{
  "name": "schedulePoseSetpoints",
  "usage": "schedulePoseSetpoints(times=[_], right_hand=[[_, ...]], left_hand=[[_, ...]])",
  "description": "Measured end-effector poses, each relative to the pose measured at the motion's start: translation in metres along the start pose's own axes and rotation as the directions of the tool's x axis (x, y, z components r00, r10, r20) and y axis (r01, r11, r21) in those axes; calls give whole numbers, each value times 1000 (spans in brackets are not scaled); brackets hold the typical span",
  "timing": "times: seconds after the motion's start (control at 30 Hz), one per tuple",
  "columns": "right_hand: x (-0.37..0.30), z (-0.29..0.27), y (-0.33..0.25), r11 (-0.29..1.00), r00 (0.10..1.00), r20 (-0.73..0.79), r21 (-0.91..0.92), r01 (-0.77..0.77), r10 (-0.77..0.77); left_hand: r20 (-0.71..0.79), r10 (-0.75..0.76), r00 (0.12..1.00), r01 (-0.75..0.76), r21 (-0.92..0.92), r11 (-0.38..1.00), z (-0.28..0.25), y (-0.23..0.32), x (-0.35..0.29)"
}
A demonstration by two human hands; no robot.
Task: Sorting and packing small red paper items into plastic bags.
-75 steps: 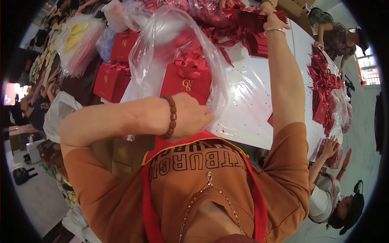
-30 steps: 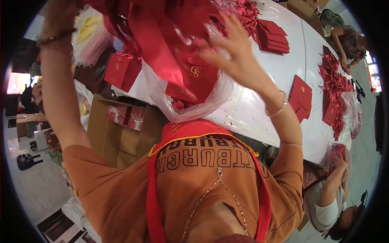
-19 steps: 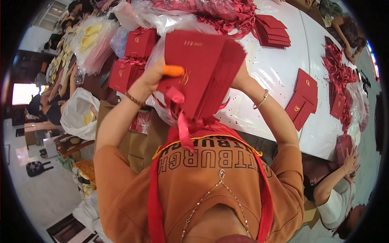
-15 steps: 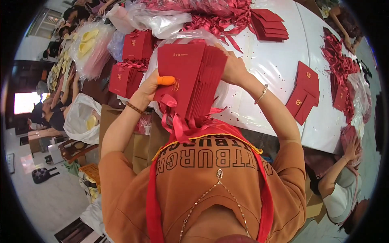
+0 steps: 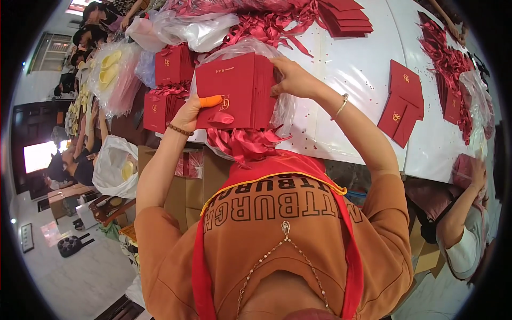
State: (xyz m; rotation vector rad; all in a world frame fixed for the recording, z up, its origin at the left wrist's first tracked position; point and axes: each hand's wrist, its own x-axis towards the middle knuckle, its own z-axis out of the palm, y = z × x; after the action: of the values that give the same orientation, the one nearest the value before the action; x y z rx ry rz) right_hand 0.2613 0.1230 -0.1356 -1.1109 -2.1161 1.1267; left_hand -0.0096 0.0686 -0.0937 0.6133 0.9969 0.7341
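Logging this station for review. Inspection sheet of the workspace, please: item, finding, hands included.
Surface: white table, dotted with small red specks.
Items in hand: stack of flat red bags, ribbons hanging loose at its near edge.
Clutter: red ribbon heap, loose red bags, yellow slippers in clear plastic.
Left hand: holds the stack, orange cover on its thumb.
Right hand: touches the stack's right side.
Cables: nothing seen.
Surroundings: open cardboard box, another person's arm at right.
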Motion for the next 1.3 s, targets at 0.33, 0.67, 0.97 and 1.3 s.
schedulePoseSetpoints(times=[0.33,0.67,0.97,1.3], right_hand=[[-13,-21,-15,971,989,118,211,-111,88],[-25,-9,-9,993,987,-154,-96,-67,52],[-85,43,-19,606,831,218,594,-529,512],[-138,62,-54,340,875,323,828,-446,362]], left_hand=[[-83,-132,988,145,188,971,15,14,7],[-101,159,982,-125,279,952,38,7,7],[-120,140,983,-83,392,916,31,9,16],[-106,167,980,-115,378,919,35,11,20]])
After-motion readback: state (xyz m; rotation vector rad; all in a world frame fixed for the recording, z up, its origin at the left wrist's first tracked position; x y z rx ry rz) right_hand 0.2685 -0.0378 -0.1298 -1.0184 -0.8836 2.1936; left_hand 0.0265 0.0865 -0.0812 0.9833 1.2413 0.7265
